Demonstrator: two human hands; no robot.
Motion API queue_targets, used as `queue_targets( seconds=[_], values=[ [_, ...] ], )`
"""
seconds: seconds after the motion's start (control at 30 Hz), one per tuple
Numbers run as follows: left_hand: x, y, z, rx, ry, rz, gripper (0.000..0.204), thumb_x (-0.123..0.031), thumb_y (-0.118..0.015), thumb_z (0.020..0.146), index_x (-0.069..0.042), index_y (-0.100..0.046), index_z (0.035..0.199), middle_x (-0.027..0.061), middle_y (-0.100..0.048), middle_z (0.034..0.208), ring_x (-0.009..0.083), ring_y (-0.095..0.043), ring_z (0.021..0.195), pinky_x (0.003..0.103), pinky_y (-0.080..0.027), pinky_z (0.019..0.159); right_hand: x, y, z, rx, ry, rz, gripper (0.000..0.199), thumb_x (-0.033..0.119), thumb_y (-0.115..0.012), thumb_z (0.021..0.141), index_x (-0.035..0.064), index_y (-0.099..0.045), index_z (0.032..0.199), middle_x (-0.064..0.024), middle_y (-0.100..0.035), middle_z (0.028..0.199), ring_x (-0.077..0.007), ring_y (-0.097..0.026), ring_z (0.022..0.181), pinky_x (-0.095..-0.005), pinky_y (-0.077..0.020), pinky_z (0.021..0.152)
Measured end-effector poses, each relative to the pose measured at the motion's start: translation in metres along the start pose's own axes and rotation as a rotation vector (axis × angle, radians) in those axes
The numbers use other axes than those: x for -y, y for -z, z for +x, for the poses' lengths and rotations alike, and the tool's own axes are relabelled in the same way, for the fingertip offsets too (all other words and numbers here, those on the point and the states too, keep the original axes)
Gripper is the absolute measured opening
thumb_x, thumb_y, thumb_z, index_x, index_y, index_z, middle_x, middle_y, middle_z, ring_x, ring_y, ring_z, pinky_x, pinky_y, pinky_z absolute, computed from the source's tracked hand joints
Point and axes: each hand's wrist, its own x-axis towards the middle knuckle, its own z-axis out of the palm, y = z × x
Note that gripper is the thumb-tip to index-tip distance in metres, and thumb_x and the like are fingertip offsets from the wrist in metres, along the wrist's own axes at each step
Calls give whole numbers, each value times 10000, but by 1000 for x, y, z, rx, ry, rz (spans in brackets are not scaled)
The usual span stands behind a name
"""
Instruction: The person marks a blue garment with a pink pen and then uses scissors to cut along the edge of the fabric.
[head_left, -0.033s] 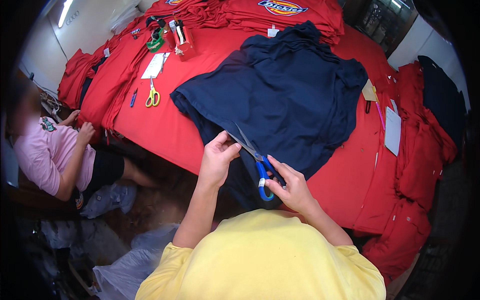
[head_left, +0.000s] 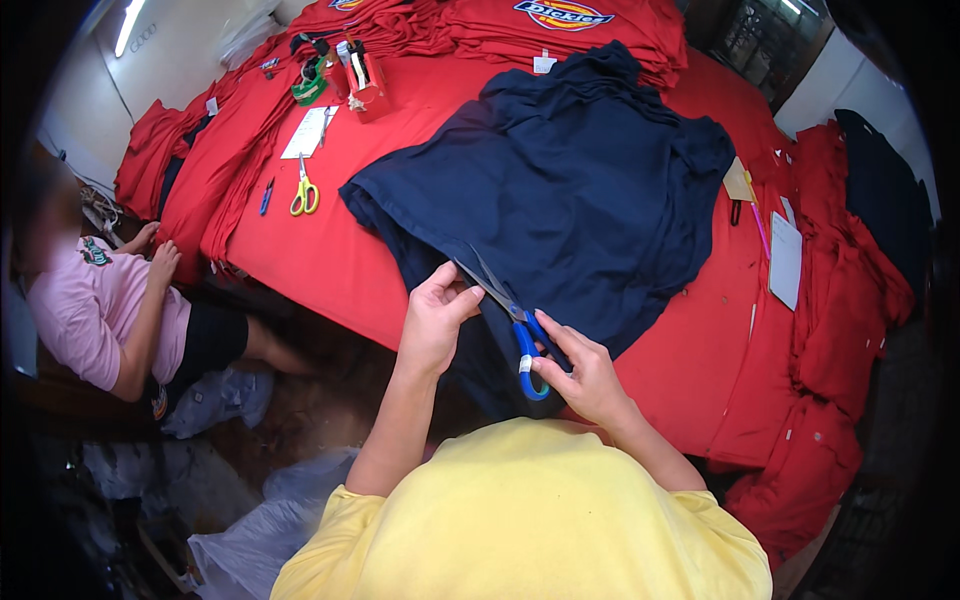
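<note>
A navy blue garment (head_left: 560, 190) lies rumpled over the red-covered table, its near edge hanging down toward me. My left hand (head_left: 435, 320) pinches that edge between thumb and fingers; exactly what lies between the fingertips is partly hidden. In my right hand (head_left: 585, 375) is a pair of scissors (head_left: 528, 355) with blue handles. Their blades are parted and point away from me to the left, over the navy cloth, with one blade close against my left fingertips.
Yellow-handled scissors (head_left: 305, 197), a blue pen (head_left: 267, 197) and a white paper (head_left: 303, 133) lie left of the garment. Behind them stands a red holder (head_left: 368, 95) with tools. Red garments (head_left: 850, 290) are piled around. A person in pink (head_left: 120, 310) sits at left.
My hands, the scissors and the navy garment keep their places. At the left, the seated person's near hand has shifted slightly.
</note>
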Motion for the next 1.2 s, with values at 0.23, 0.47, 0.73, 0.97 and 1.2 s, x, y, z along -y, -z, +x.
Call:
queue_targets(
  seconds=[0.23, 0.47, 0.73, 0.97, 1.2],
  values=[
    [-1, -4, 2, 5, -8, 34, 254, -26, -606, 874, -15, -609, 1128, -18, -624, 946, 46, -526, 781, 220, -445, 703, -12, -3, -2, -51, 60, 66, 523, 118, -677, 871, -25, -496, 1341, -154, -657, 994, -192, -650, 842, -278, -517, 723],
    [0, 1, 2, -7, -7, 58, 258, -9, -618, 864, -19, -608, 1122, -13, -624, 924, 56, -553, 789, 222, -456, 713, -2, 1, -4, 18, -219, 214, 495, 81, -651, 882, -18, -501, 1343, -146, -661, 977, -156, -647, 778, -276, -534, 698],
    [-7, 3, 2, 77, 42, 131, 388, 48, -587, 862, 24, -523, 1244, 55, -613, 1094, 105, -599, 930, 238, -488, 787, -11, -5, 8, -11, -152, 262, 464, 65, -617, 901, 5, -508, 1348, -110, -658, 952, -114, -614, 705, -260, -537, 627],
    [-12, 1, 13, 37, -22, 12, 321, 6, -603, 864, 2, -578, 1184, 14, -610, 987, 77, -555, 888, 239, -458, 799, -18, -9, 14, -54, 47, 203, 468, 71, -610, 908, 29, -503, 1361, -90, -659, 950, -95, -604, 716, -242, -529, 615],
    [-17, -4, 16, 45, -36, -36, 371, 26, -589, 856, 14, -560, 1225, 35, -607, 1039, 99, -561, 953, 244, -443, 877, -12, -3, 21, 29, -217, 371, 481, 84, -626, 906, 18, -494, 1364, -94, -660, 984, -104, -608, 717, -251, -528, 632]
  ],
)
